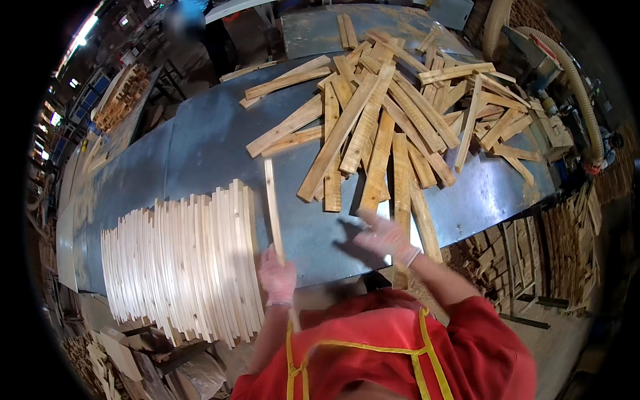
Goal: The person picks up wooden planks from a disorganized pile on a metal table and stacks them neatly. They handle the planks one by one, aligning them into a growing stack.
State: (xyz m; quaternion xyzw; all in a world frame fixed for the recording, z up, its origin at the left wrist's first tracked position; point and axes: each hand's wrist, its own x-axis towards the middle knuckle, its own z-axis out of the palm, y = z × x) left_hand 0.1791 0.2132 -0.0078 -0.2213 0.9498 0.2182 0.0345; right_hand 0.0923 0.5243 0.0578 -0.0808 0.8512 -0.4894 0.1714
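My left hand (277,277), in a pale glove, is closed round the lower part of a narrow wooden strip (271,200) that points away from me over the table. Just to its left lies a row of pale wooden strips (180,260), packed side by side on edge. My right hand (383,237), also gloved and slightly blurred, is over the table's near edge with fingers stretched out and nothing in them. Beside it are the near ends of rough wooden boards (401,180), part of a loose heap of boards (380,100).
A metal-topped table (207,147) carries both stacks. At the far right stand a machine and a ribbed hose (567,67). Stacked wood (567,253) lies below the right edge. A person (193,20) stands at the back left, near another bench with wood pieces (123,97).
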